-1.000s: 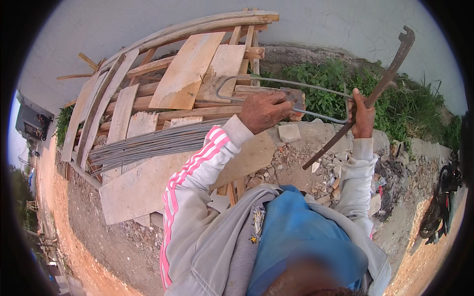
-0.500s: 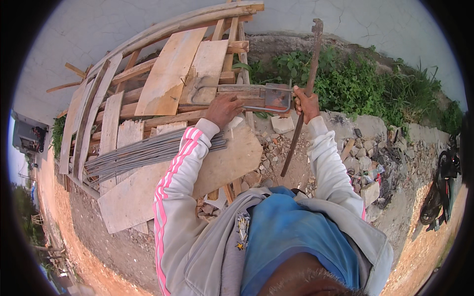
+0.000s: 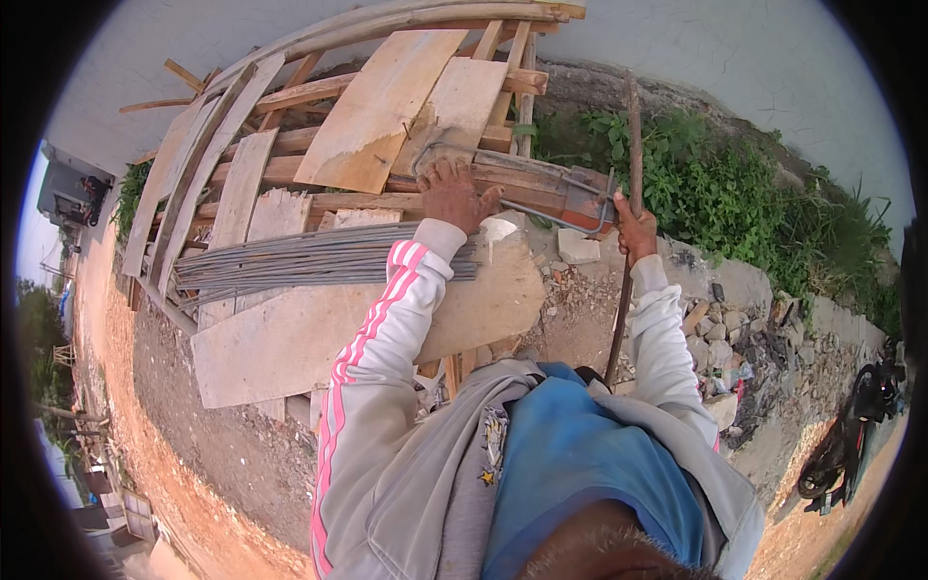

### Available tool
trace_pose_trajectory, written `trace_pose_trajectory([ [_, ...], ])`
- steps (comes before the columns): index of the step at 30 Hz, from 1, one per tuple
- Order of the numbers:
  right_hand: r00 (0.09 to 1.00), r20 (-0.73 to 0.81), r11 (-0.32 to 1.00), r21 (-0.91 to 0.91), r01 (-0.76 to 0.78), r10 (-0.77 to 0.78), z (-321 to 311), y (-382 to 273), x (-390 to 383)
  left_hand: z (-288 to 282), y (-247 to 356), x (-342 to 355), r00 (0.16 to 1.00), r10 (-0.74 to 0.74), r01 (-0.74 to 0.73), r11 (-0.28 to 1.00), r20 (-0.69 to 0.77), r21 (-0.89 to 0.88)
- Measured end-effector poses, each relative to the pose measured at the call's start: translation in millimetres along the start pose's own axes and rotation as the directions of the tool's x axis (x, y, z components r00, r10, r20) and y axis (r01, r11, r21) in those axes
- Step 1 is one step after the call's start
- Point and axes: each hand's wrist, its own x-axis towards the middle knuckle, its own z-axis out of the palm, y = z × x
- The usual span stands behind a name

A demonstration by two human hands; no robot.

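My left hand (image 3: 449,198) rests with spread fingers over the left end of a grey bent rod loop (image 3: 551,217), which lies along a wooden beam (image 3: 522,184). The loop's right end is at a small reddish-brown block (image 3: 585,198) on that beam. My right hand (image 3: 635,227) is closed round a long dark, rusty metal bar (image 3: 634,126), held beside the loop's right end and running down toward my body. Whether my right fingers also touch the loop, I cannot tell.
A bundle of straight grey rods (image 3: 309,261) lies across plywood (image 3: 367,329) and loose boards (image 3: 232,232). Weeds (image 3: 715,193) grow along a pale wall (image 3: 764,68). Rubble (image 3: 715,348) covers ground at the right, near a black motorcycle (image 3: 841,435).
The loop has come down onto the beam. My left hand has loosened from gripping it to spread fingers. The bar has swung from a steep slant to nearly vertical, moving left.
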Motion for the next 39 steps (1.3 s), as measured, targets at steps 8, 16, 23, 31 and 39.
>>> trace_pose_trajectory([
  [8, 0.996, 0.014, 0.986, 0.146, 0.080, -0.083, 2.6, -10.0, -12.6, 26.8, 5.8, 19.7, 0.982, -0.186, 0.187, 0.982, 0.032, -0.031],
  [16, 0.992, 0.080, 0.986, 0.143, 0.081, -0.093, -22.7, 10.6, 4.4, 28.2, 20.3, 18.3, 0.973, -0.216, 0.219, 0.975, 0.081, -0.041],
  [23, 0.951, 0.270, 0.988, 0.045, 0.147, -0.153, -21.6, 20.3, 18.8, 37.5, 36.1, 51.0, 0.900, -0.435, 0.435, 0.899, -0.015, 0.044],
  [31, 0.873, 0.375, 0.871, -0.256, 0.420, -0.311, -86.9, -23.8, 15.7, 36.2, 56.2, 52.5, 0.838, -0.546, 0.546, 0.835, 0.024, -0.060],
  [39, 0.701, 0.604, 0.658, -0.356, 0.664, -0.380, -222.1, -41.4, 47.4, 53.7, 51.3, 57.7, 0.837, -0.545, 0.539, 0.837, -0.045, -0.094],
])
